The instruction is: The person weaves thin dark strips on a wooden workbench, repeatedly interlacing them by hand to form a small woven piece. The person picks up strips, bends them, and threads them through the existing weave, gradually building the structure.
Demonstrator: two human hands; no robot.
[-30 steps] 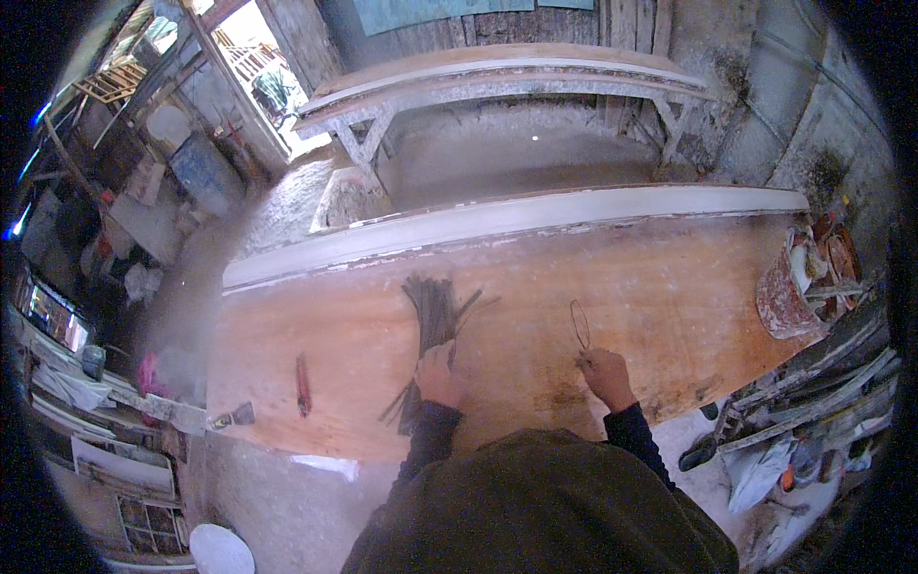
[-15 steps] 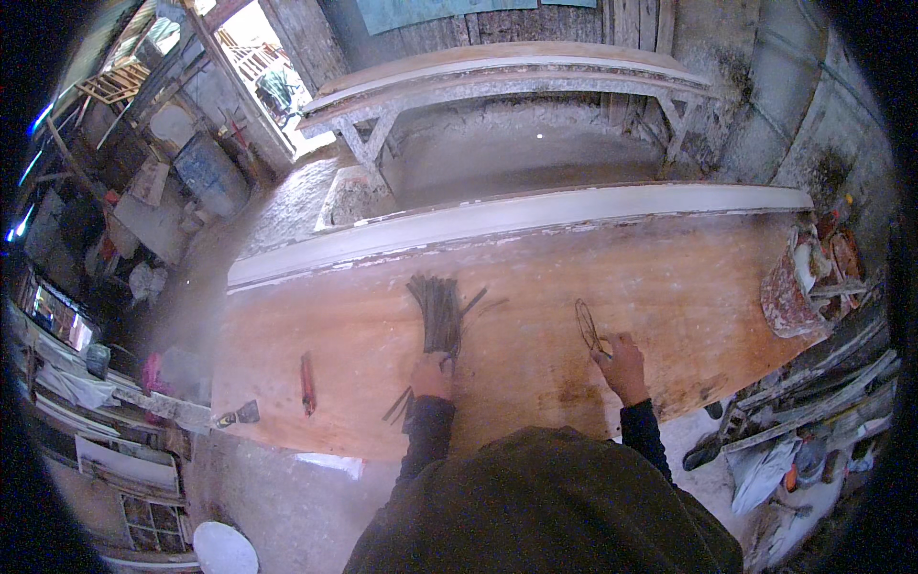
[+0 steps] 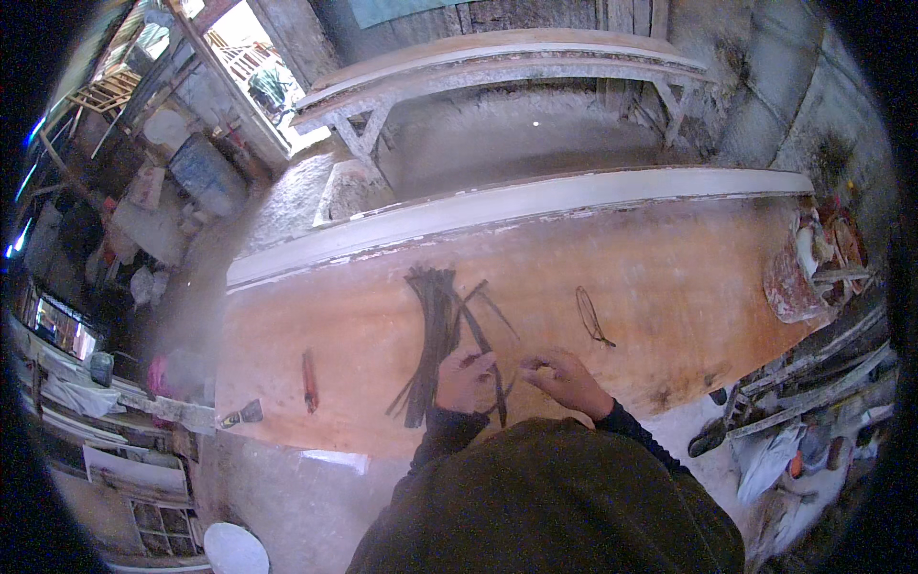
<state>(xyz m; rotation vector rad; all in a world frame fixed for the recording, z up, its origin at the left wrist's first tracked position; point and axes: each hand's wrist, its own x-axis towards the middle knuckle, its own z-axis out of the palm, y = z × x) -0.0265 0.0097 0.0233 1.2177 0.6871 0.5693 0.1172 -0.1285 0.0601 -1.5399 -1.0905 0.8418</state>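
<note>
A bundle of thin dark strips (image 3: 435, 311) lies on the wooden tabletop, fanned at both ends. My left hand (image 3: 466, 383) is at its right side, fingers curled, and one longer dark strip (image 3: 479, 330) runs past the fingertips; I appear to grip it there. My right hand (image 3: 566, 381) is just to the right, thumb and fingers bent together in a pinch. Whatever sits between them, if anything, is too small to make out. Beyond that hand, a thin dark loop (image 3: 591, 316) rests untouched on the wood.
To the left on the tabletop (image 3: 277, 335) lie a red hand tool (image 3: 309, 381) and a scraper (image 3: 241, 414). A stained bucket (image 3: 794, 282) stands at the right end. A white-edged ledge (image 3: 526, 206) borders the far side, with another bench (image 3: 507, 72) beyond.
My right hand has let go of the dark loop and moved left toward my left hand. My left hand has shifted right, from the bundle to the strip beside it.
</note>
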